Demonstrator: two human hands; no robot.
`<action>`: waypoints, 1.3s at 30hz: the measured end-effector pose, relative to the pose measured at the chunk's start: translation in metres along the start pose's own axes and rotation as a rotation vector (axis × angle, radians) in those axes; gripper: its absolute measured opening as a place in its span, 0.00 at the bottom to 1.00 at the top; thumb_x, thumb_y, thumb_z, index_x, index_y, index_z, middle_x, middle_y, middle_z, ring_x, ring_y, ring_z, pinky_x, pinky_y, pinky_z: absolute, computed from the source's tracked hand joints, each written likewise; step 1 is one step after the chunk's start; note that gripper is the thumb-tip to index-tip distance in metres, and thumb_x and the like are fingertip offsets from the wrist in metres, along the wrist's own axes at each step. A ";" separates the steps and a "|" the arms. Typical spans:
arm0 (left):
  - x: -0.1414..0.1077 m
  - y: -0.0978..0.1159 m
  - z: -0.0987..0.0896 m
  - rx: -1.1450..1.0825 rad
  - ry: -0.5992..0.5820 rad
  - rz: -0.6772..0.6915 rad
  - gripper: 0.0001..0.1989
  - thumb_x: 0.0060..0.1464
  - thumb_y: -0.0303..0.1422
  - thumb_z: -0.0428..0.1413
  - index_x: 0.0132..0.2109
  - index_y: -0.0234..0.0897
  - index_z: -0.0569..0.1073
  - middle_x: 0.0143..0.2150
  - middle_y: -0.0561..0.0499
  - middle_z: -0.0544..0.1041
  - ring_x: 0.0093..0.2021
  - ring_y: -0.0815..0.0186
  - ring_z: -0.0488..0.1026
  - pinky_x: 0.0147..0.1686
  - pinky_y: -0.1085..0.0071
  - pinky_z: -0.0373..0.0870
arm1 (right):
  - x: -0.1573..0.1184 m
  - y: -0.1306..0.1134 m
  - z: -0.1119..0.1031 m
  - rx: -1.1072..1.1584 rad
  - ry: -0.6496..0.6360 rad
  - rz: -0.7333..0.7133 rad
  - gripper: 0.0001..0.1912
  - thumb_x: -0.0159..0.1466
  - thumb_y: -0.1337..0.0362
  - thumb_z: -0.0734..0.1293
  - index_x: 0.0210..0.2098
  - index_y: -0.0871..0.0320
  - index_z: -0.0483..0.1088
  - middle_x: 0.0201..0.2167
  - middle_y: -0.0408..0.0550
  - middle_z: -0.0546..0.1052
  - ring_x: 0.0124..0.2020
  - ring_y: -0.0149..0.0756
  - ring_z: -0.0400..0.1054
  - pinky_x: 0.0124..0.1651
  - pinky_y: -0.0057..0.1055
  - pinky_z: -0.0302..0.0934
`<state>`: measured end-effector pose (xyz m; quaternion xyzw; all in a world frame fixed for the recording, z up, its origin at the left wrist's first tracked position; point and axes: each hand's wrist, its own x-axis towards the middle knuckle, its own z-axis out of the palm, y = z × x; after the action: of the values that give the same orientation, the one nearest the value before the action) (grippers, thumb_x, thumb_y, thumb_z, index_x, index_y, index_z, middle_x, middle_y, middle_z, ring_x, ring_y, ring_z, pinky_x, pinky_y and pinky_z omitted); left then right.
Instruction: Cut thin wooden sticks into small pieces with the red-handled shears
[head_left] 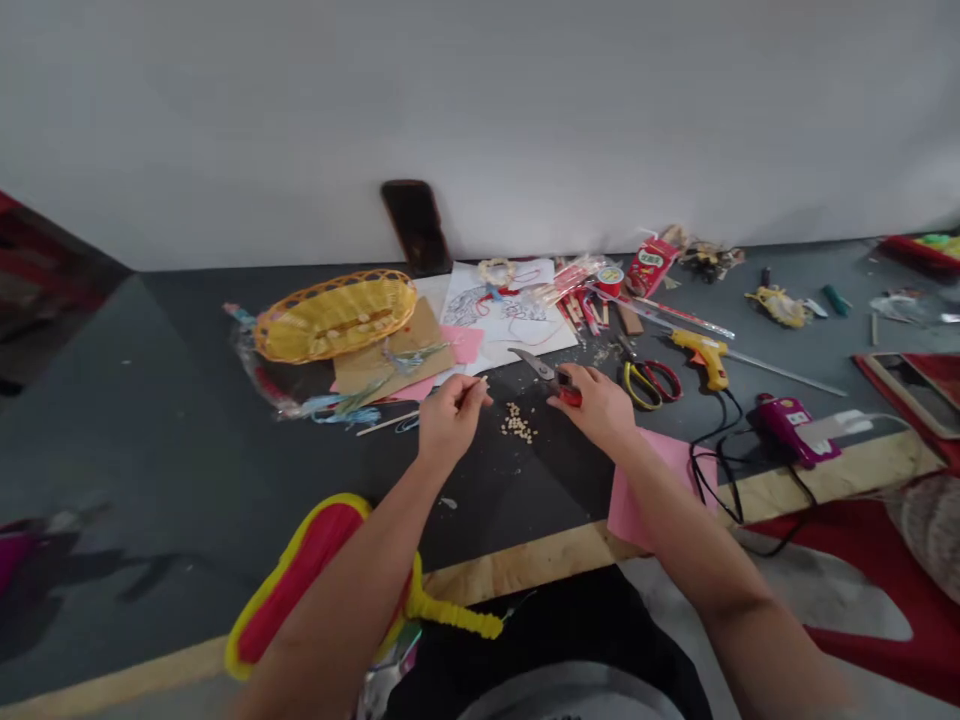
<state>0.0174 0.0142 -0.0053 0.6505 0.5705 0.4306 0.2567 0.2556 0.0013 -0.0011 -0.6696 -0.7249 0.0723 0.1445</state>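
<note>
Near the middle of the dark table, my left hand [451,418] is closed, its thumb and forefinger pinched on a small pale piece [484,382]. To its right, my right hand [596,403] is wrapped round the red and black handle of a cutting tool [537,366], whose metal blades point left toward the other hand. A loose pile of small pale pieces [517,425] lies on the table between and just below both hands.
A yellow basket [337,315] stands at the back left, with a phone [417,225] leaning on the wall behind. Printed paper [499,310], scissors [651,384], a yellow glue gun [705,357], a purple power block [795,430] and pink paper [664,480] lie beyond and right.
</note>
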 end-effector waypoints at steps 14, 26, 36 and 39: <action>0.000 -0.011 0.001 0.159 0.016 0.206 0.10 0.61 0.39 0.54 0.38 0.39 0.76 0.29 0.52 0.83 0.28 0.68 0.80 0.30 0.76 0.69 | 0.019 0.013 -0.014 -0.081 -0.051 -0.060 0.17 0.69 0.59 0.66 0.54 0.58 0.73 0.54 0.57 0.75 0.57 0.47 0.66 0.60 0.43 0.58; 0.001 -0.013 0.004 0.232 -0.009 0.234 0.10 0.61 0.39 0.53 0.38 0.40 0.77 0.29 0.53 0.83 0.30 0.65 0.81 0.29 0.74 0.67 | 0.138 0.070 -0.043 -0.210 -0.130 0.084 0.14 0.71 0.67 0.62 0.54 0.57 0.73 0.51 0.55 0.77 0.52 0.43 0.72 0.56 0.40 0.65; 0.001 -0.015 0.005 0.245 -0.043 0.194 0.13 0.61 0.41 0.52 0.39 0.40 0.77 0.30 0.52 0.83 0.30 0.64 0.80 0.29 0.72 0.66 | 0.151 0.065 -0.024 -0.241 -0.208 0.156 0.19 0.69 0.55 0.67 0.56 0.57 0.69 0.55 0.51 0.73 0.50 0.41 0.72 0.52 0.45 0.70; 0.001 -0.015 0.005 0.246 -0.034 0.187 0.13 0.61 0.41 0.52 0.39 0.40 0.78 0.30 0.52 0.83 0.29 0.64 0.80 0.29 0.72 0.66 | 0.149 0.061 -0.031 -0.232 -0.162 0.155 0.16 0.70 0.58 0.66 0.53 0.60 0.70 0.52 0.54 0.74 0.50 0.42 0.72 0.52 0.44 0.69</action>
<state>0.0144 0.0189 -0.0199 0.7347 0.5515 0.3681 0.1435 0.3138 0.1515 0.0269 -0.7276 -0.6840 0.0529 0.0011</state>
